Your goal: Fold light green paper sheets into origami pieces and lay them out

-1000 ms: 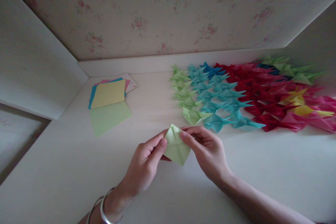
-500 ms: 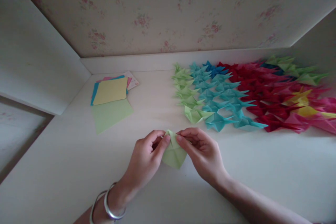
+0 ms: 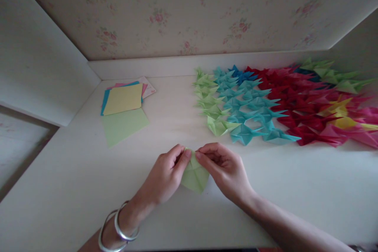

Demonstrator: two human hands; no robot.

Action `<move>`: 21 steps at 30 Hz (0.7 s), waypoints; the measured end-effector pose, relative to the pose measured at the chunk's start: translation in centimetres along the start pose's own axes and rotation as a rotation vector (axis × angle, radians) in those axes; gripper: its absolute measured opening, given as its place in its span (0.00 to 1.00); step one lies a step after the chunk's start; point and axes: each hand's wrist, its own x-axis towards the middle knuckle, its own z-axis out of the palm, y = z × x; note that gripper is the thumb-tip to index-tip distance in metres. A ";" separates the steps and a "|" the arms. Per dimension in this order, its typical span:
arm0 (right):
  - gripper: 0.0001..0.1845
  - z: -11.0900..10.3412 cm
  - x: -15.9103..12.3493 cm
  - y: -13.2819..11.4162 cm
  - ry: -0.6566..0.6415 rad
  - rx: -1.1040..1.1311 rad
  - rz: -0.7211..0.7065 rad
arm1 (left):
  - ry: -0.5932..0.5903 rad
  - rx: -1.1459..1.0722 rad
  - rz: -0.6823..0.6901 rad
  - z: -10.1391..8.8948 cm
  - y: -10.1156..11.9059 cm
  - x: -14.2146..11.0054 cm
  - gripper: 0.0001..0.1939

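Between my two hands is a light green piece of origami paper point(image 3: 195, 176), folded to a small diamond with crease lines across it. My left hand point(image 3: 165, 175) pinches its upper left edge between thumb and fingers; two silver bangles point(image 3: 119, 228) circle that wrist. On the upper right edge, my right hand point(image 3: 226, 171) pinches the paper the same way, its other fingers curled. The thumbs sit close together near the top corner, which they partly cover. Beyond my hands, the nearest folded piece is a light green paper crane point(image 3: 220, 126).
Rows of folded paper cranes in turquoise point(image 3: 245, 134), red point(image 3: 310, 136), pink, yellow and green fill the back right of the white table point(image 3: 88, 181). At the back left lie a yellow sheet point(image 3: 124, 99) over blue and pink ones and a green sheet point(image 3: 125, 128). A papered wall stands behind.
My thumbs have moved closer together at the top corner of the green paper, which bends between them. Both hands have shifted slightly left in view, and the paper with them.
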 end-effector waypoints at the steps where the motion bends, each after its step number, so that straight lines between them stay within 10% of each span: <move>1: 0.09 0.0 0.0 0.0 -0.002 -0.008 -0.002 | -0.006 0.013 0.002 0.0 0.1 0.0 0.19; 21: 0.21 -0.7 0.8 -1.1 -0.318 0.044 0.187 | -0.003 0.016 0.041 0.1 -0.3 -0.2 0.17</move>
